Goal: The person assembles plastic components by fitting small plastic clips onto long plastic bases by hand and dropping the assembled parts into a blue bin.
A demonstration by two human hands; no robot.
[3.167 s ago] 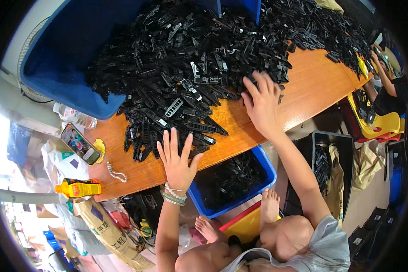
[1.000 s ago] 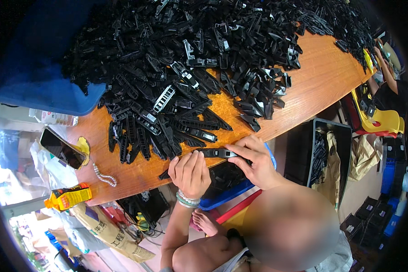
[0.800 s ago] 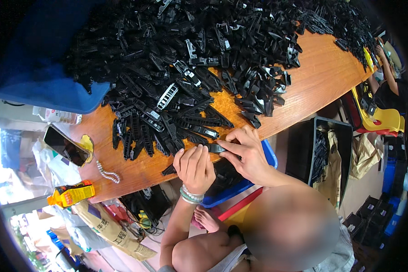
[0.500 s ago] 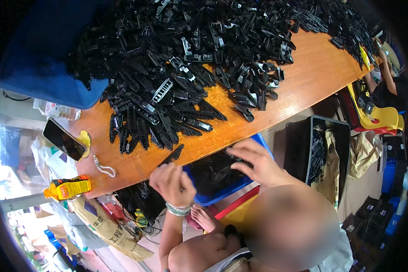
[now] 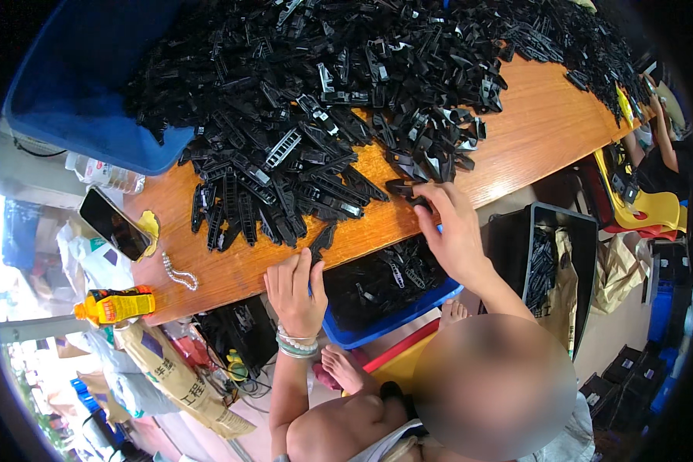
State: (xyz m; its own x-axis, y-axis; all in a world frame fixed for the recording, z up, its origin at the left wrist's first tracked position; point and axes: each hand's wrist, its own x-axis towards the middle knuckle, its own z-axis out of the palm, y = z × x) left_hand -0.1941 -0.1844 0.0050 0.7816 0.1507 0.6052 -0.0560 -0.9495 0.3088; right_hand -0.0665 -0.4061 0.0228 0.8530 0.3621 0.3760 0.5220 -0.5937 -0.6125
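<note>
My left hand [image 5: 295,289], with beaded bracelets at its wrist, is at the table's front edge. Its fingers are closed on a slim black plastic part [image 5: 323,242] that sticks up past the fingertips. Farther right, my right hand [image 5: 456,237] reaches over the edge and pinches another black plastic part [image 5: 402,188] at the near side of the heap. That big heap of black plastic parts [image 5: 285,146] covers much of the wooden table [image 5: 535,108]. Below the edge, between my hands, a blue bin [image 5: 354,336] holds more black parts.
On the table's left lie a phone [image 5: 115,223], a bead string [image 5: 179,276] and a yellow-orange bottle [image 5: 115,305]. A large blue tub [image 5: 92,142] stands behind them. To the right are a black crate [image 5: 508,246] and a yellow chair [image 5: 654,204]. Another person sits at the far right.
My right hand has moved up from above the blue bin to the heap and taken hold of a part. My left hand has come forward onto the part near the edge.
</note>
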